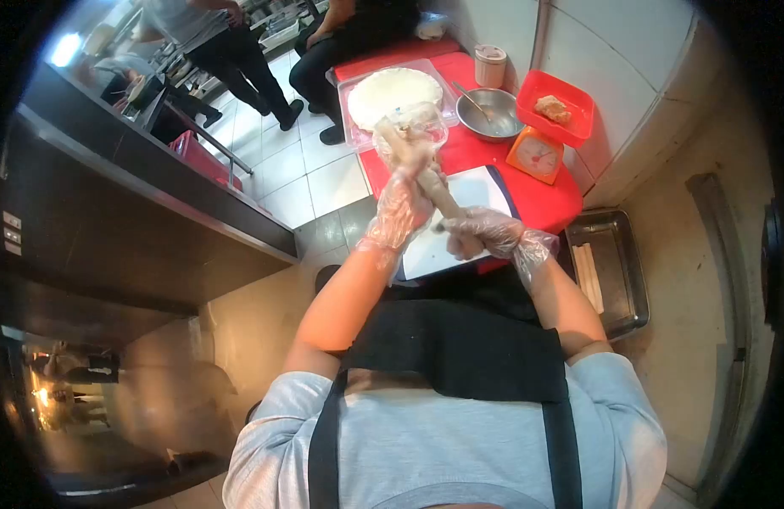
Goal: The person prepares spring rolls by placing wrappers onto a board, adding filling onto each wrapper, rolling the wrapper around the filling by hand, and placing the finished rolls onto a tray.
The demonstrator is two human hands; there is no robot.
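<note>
Both my hands wear clear plastic gloves and meet above a white cutting board with a dark edge. A long pale stick-like piece slants between them. My left hand is wrapped round its upper part, with a pale lump showing beyond the fingers. At the lower end, my right hand is closed round the piece. Behind the left hand is a clear plastic container bearing a round white stack of thin sheets. Glove plastic and glare hide what exactly the fingers press on.
On the red table are a metal bowl with a spoon, a lidded tub, and an orange scale whose red tray holds a tan lump. A metal tray with pale sticks lies right. Other people are beyond.
</note>
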